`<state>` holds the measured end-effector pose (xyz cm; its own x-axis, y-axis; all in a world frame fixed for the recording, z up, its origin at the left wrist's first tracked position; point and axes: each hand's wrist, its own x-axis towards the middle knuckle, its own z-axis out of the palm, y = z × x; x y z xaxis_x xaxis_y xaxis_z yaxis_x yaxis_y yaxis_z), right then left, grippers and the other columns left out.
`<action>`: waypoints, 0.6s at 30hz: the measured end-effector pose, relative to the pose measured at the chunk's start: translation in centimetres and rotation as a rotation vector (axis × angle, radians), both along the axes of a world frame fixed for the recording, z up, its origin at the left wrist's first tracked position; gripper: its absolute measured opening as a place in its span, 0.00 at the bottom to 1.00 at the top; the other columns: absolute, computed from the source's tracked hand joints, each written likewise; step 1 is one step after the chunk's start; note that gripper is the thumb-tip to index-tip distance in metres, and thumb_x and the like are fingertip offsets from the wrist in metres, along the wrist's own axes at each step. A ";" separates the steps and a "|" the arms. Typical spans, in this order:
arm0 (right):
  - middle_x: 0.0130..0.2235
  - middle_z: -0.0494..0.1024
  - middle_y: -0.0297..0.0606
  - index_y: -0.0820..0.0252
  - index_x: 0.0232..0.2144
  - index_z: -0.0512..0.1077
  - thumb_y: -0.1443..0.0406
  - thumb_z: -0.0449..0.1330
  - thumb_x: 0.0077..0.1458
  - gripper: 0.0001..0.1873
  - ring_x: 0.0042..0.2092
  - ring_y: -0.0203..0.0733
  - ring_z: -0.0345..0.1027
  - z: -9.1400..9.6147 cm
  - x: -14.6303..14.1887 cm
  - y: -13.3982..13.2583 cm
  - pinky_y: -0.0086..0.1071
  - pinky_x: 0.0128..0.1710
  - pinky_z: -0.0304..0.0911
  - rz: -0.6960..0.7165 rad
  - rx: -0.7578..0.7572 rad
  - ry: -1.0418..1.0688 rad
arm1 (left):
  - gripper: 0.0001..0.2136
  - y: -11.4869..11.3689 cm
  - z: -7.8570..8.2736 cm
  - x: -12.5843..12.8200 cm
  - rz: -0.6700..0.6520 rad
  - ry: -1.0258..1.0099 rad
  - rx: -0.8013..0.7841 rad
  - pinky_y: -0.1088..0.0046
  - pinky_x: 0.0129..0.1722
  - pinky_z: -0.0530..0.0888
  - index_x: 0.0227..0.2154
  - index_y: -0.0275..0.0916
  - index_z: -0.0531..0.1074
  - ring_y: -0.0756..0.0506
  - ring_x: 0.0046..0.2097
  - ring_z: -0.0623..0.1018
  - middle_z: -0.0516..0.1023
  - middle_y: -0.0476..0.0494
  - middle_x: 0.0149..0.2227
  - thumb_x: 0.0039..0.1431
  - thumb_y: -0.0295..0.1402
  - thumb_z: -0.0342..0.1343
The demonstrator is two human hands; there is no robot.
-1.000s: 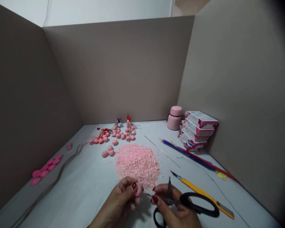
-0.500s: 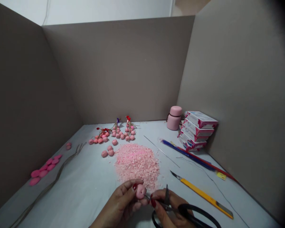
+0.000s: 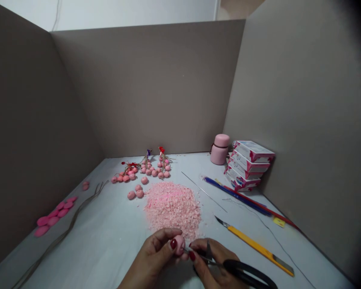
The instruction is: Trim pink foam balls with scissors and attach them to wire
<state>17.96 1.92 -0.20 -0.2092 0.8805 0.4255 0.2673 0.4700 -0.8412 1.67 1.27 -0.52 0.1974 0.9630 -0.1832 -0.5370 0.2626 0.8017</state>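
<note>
Grey partitions wall your worktop. Near its front edge, your left hand (image 3: 156,257) pinches the small pink ball (image 3: 178,244); it looks soft and light, so hold its sides gently. Your right hand (image 3: 212,267) grips the scissors (image 3: 243,273).

dim, even indoor light | soft shadows | dark vignette right edge | wide-angle distortion

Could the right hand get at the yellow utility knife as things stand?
Probably, but not freely: the right hand is holding the black scissors. The yellow utility knife lies just beyond it on the table, with nothing between.
</note>
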 end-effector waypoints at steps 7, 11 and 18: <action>0.25 0.75 0.35 0.55 0.26 0.73 0.63 0.50 0.59 0.15 0.28 0.40 0.69 -1.6 0.2 0.6 0.29 0.29 0.61 0.089 0.136 -0.149 | 0.13 0.1 -0.7 0.0 0.012 0.126 0.063 0.76 0.31 0.66 0.31 0.35 0.74 0.52 0.28 0.74 0.74 0.51 0.23 0.46 0.39 0.65; 0.24 0.74 0.35 0.57 0.25 0.71 0.64 0.46 0.62 0.17 0.27 0.37 0.68 -1.2 0.4 0.6 0.27 0.27 0.61 0.141 0.216 -0.186 | 0.15 0.0 -0.8 -0.1 0.006 0.160 0.031 0.79 0.27 0.65 0.29 0.34 0.72 0.53 0.25 0.75 0.73 0.52 0.23 0.46 0.41 0.65; 0.19 0.74 0.33 0.59 0.26 0.69 0.68 0.45 0.63 0.17 0.21 0.34 0.66 -1.5 0.0 1.9 0.27 0.22 0.58 0.126 0.764 -0.254 | 0.21 0.4 -0.8 -0.3 -0.105 0.311 0.003 0.82 0.19 0.62 0.21 0.35 0.66 0.55 0.19 0.71 0.72 0.50 0.21 0.50 0.50 0.57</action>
<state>17.95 3.81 -1.73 -0.4582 0.3297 0.8254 0.3138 0.9289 -0.1968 1.40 1.62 -1.34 0.2306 0.9412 -0.2471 -0.2363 0.3005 0.9240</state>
